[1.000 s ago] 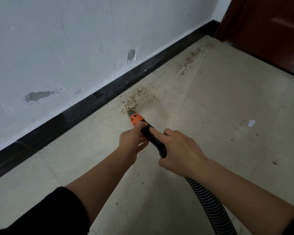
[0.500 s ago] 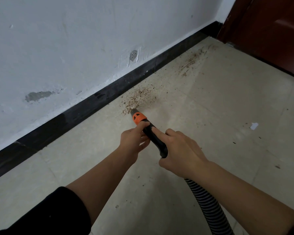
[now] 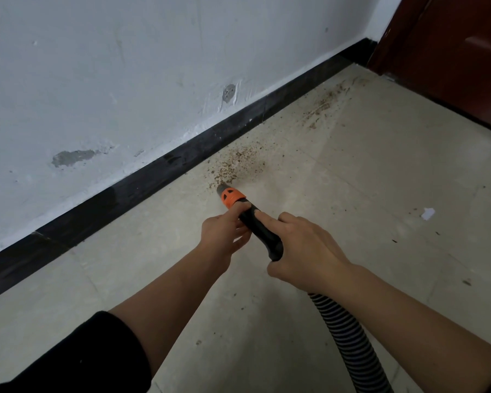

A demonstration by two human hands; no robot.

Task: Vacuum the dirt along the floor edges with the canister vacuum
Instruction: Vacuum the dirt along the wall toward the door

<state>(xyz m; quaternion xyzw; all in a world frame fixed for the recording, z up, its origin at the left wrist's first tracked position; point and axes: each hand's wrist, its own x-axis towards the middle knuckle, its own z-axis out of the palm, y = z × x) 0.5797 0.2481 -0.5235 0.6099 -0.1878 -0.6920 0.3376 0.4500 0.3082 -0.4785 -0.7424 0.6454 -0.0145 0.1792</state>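
A black vacuum nozzle handle (image 3: pixel 260 228) with an orange collar (image 3: pixel 230 197) points at the floor, its grey tip at the near end of a patch of brown dirt (image 3: pixel 236 163) beside the black baseboard (image 3: pixel 142 180). My left hand (image 3: pixel 224 232) pinches the handle just behind the orange collar. My right hand (image 3: pixel 306 251) grips the rear of the handle, index finger laid along it. A ribbed black hose (image 3: pixel 349 341) runs from under my right hand to the lower edge. A second streak of dirt (image 3: pixel 323 104) lies farther along the baseboard near the corner. The canister is out of view.
A white wall (image 3: pixel 125 66) with grey patches rises above the baseboard. A dark red door (image 3: pixel 451 52) stands at the far right. A white scrap (image 3: pixel 427 213) and a few dark specks lie on the beige tiles to the right.
The nozzle tip has crept forward along the floor into the near end of the dirt patch. Both hands keep the same hold on the handle.
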